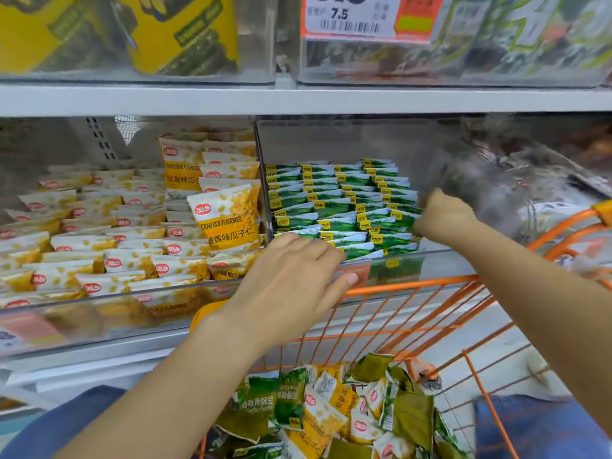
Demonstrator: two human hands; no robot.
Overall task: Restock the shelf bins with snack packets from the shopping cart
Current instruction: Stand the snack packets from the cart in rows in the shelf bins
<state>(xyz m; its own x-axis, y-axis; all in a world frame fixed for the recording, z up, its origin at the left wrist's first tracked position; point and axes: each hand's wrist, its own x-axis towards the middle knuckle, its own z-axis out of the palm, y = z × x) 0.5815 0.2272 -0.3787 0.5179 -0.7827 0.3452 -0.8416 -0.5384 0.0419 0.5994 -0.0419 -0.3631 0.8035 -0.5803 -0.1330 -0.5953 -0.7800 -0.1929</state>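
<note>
Green packets (344, 207) are being tidied in their bin: left hand (291, 279) spread flat on the front row, right hand (443, 215) curled against the right-hand stack, pinch unclear. More packets must next be fetched from the cart (414, 289).

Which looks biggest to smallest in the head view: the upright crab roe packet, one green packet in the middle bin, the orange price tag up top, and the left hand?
1. left hand, though it is nearest the camera
2. orange price tag, cropped
3. crab roe packet
4. green packet

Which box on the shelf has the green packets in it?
The right bin, where both hands reach; its green packets differ from the left bin's yellow-and-white ones.
</note>
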